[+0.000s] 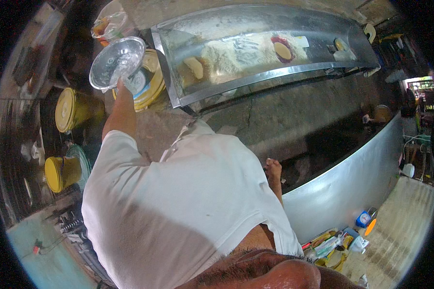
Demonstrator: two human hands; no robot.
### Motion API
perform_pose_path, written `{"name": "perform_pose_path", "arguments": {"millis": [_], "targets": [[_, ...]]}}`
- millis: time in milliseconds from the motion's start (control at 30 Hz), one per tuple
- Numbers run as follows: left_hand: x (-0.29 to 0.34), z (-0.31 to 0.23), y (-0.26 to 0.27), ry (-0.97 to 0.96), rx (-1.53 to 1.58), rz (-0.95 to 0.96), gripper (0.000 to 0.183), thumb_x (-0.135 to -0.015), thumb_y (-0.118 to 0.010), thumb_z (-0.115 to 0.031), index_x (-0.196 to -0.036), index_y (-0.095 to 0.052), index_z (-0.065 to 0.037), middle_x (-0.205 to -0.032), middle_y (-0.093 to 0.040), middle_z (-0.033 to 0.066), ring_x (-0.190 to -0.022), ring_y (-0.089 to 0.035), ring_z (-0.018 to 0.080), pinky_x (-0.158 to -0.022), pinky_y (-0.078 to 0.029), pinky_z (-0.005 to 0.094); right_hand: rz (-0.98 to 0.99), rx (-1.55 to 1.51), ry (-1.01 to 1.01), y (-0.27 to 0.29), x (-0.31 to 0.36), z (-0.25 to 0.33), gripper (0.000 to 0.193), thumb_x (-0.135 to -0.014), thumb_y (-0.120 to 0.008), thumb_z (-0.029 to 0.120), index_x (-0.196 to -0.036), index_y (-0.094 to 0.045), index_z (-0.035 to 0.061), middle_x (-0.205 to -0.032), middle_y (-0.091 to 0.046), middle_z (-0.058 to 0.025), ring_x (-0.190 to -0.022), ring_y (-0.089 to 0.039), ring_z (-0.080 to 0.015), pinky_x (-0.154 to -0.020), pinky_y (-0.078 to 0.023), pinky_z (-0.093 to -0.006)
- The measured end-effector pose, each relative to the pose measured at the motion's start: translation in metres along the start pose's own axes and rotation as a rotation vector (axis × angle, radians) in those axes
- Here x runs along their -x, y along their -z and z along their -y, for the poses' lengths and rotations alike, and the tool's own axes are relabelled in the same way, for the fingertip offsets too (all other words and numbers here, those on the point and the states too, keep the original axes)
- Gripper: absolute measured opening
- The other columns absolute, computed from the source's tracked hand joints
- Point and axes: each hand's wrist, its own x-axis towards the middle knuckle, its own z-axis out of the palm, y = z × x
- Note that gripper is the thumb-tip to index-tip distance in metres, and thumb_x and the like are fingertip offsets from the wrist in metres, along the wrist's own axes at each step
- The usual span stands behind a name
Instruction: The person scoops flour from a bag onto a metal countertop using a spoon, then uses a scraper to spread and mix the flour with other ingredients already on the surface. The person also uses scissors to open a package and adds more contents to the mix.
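Head view: left hand [124, 83] grips shiny bowl [112, 65], right hand [273, 168] half-curled

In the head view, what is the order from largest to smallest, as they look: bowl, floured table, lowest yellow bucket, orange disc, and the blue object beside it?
1. Floured table
2. Bowl
3. Lowest yellow bucket
4. Orange disc and blue object: too alike to rank.

Left arm's stretched way out front, and that left hand [124, 84] looks clamped in a grip. Right forearm's near the torso, right hand [274, 168] small, fingers seemingly curled.
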Motion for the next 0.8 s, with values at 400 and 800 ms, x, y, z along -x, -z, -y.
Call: {"name": "perform_pose_path", "arguments": {"millis": [400,800], "targets": [[-0.043,0.014,0.067,0.046,-0.158,0.05,0.038,-0.096,-0.059,-0.023,-0.129,-0.053,-0.007,-0.109,-0.064,0.0124,-0.084,-0.064,0.0252,-0.067,-0.056,0.0327,-0.022,1.003,0.395,-0.041,0.043,-0.026,0.015,-0.08,-0.07,0.024,-0.087,-0.058,0.0169,-0.082,-0.059,0.0011,-0.081,-0.06,-0.0179,-0.061,-0.047,-0.0371],[0.074,0.045,0.242,0.131,-0.562,0.023,0.038,-0.096,-0.059,-0.023,-0.129,-0.053,-0.007,-0.108,-0.064,0.0117,-0.084,-0.064,0.0243,-0.067,-0.055,0.0325,-0.059,1.362,0.693,-0.14,-0.023,0.107,0.027,-0.089,-0.061,0.032,-0.092,-0.066,0.0056,-0.086,-0.067,-0.0095,-0.075,-0.064,-0.027,-0.067,-0.051,-0.0391]]}}
